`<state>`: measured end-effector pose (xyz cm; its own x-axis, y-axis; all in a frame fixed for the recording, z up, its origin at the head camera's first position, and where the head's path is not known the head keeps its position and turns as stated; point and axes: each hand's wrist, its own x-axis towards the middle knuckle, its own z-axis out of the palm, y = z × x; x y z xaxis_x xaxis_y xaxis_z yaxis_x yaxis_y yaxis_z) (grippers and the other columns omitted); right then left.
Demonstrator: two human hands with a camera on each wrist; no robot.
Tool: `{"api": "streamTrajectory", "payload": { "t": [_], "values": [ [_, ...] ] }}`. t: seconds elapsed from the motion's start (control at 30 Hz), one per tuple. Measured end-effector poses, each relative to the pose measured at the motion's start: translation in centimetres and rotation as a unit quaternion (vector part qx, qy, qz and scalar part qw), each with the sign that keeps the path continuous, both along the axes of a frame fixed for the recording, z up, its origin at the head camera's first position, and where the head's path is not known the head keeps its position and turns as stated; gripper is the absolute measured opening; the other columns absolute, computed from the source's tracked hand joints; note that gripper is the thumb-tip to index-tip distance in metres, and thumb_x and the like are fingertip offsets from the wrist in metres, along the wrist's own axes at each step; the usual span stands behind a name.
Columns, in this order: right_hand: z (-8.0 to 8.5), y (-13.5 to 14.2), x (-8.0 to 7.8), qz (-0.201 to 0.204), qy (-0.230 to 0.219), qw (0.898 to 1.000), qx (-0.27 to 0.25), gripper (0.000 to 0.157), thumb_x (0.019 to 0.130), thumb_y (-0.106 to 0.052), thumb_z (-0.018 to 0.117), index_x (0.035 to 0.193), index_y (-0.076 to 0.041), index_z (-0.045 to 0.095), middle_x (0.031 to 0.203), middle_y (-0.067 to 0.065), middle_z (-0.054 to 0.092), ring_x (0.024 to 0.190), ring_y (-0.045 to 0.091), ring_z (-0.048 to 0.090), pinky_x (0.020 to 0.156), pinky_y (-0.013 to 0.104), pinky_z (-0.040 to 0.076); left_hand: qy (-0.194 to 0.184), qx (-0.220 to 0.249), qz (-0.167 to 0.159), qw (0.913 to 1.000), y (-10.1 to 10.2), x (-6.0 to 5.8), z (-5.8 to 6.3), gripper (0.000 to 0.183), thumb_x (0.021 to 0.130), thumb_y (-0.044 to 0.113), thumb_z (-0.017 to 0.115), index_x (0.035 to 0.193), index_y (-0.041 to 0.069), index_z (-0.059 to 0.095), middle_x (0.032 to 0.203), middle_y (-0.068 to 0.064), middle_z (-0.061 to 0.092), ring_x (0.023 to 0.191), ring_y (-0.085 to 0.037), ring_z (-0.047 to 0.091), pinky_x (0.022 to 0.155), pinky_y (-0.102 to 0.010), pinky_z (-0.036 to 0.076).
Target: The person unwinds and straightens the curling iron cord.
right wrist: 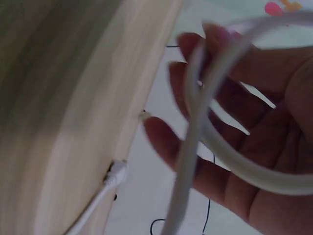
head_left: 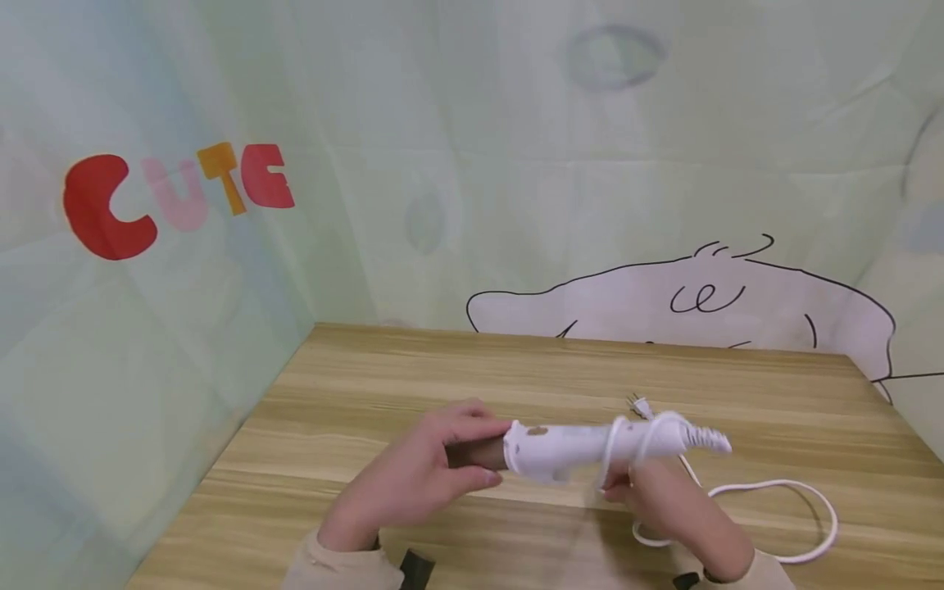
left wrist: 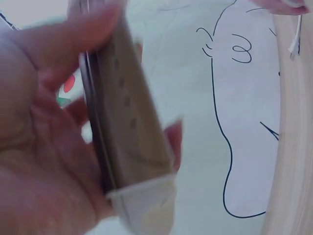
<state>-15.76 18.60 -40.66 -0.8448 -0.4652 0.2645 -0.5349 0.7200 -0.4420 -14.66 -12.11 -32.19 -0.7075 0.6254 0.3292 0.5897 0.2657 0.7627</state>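
Observation:
A hair straightener with a white handle [head_left: 571, 447] and a brown barrel [head_left: 483, 453] is held level above the wooden table. My left hand [head_left: 409, 471] grips the brown barrel, thumb on the near side and fingers behind it. In the left wrist view, a row of small slots runs along the barrel [left wrist: 139, 117]. The white power cord [head_left: 608, 451] is looped around the handle's right end. My right hand [head_left: 667, 496] is just below that end, pinching the cord [right wrist: 188, 161] between thumb and fingertips. Another stretch of cord crosses in front of the palm.
On the wooden table [head_left: 354, 369], the cord's two-pin plug [head_left: 643, 407] lies behind the handle. A loose loop of cord [head_left: 829, 520] spreads to the right of my right hand. A printed curtain [head_left: 413, 164] hangs along the table's back and left edges.

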Motion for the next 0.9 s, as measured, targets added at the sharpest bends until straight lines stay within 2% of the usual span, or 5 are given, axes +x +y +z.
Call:
{"api": "streamTrajectory", "payload": {
  "t": [0.23, 0.4, 0.57, 0.67, 0.9],
  "values": [
    [-0.9, -0.9, 0.1, 0.045, -0.090, 0.995, 0.003, 0.026, 0.071, 0.003, 0.076, 0.065, -0.020, 0.064, 0.062, -0.018, 0.050, 0.057, -0.002, 0.042, 0.052, 0.023, 0.041, 0.034, 0.008, 0.133, 0.9905, 0.7, -0.5, -0.2, 0.045, 0.080, -0.001, 0.079, 0.124, 0.005, 0.069, 0.109, 0.004, 0.065, 0.100, -0.015, 0.058, 0.085, -0.032, 0.050],
    [-0.2, -1.1, 0.3, 0.054, -0.101, 0.993, -0.010, 0.012, 0.079, -0.004, 0.076, 0.083, -0.013, 0.070, 0.074, -0.014, 0.058, 0.066, 0.003, 0.052, 0.060, 0.027, 0.047, 0.063, -0.027, 0.167, 0.9835, 1.1, -0.7, -0.6, 0.046, 0.078, 0.000, 0.082, 0.122, 0.007, 0.071, 0.105, 0.008, 0.065, 0.097, -0.013, 0.057, 0.083, -0.032, 0.049],
    [1.9, -2.0, 1.4, 0.066, -0.077, 0.983, -0.152, 0.030, 0.091, -0.017, 0.072, 0.118, -0.003, 0.066, 0.103, 0.003, 0.070, 0.094, 0.019, 0.066, 0.078, 0.037, 0.055, 0.090, -0.071, 0.225, 0.9676, 1.6, -0.8, -0.9, 0.047, 0.077, 0.003, 0.083, 0.121, 0.012, 0.072, 0.101, 0.011, 0.064, 0.093, -0.012, 0.055, 0.079, -0.034, 0.047],
    [2.6, -2.9, 1.9, 0.092, -0.050, 0.970, -0.217, 0.030, 0.092, -0.013, 0.071, 0.120, -0.005, 0.065, 0.110, 0.004, 0.069, 0.098, 0.021, 0.066, 0.080, 0.037, 0.056, 0.095, -0.083, 0.241, 0.9621, 1.9, -0.8, -0.9, 0.047, 0.076, 0.004, 0.084, 0.121, 0.013, 0.073, 0.101, 0.009, 0.064, 0.091, -0.012, 0.054, 0.078, -0.034, 0.046],
    [2.5, -4.6, 2.8, 0.140, -0.033, 0.960, -0.239, 0.017, 0.090, -0.002, 0.071, 0.103, -0.011, 0.067, 0.094, -0.005, 0.066, 0.086, 0.011, 0.064, 0.073, 0.031, 0.056, 0.119, -0.106, 0.261, 0.9519, 2.3, -0.9, -1.3, 0.047, 0.077, 0.004, 0.083, 0.122, 0.010, 0.072, 0.103, 0.002, 0.066, 0.091, -0.018, 0.054, 0.077, -0.036, 0.048]
  ]
}}
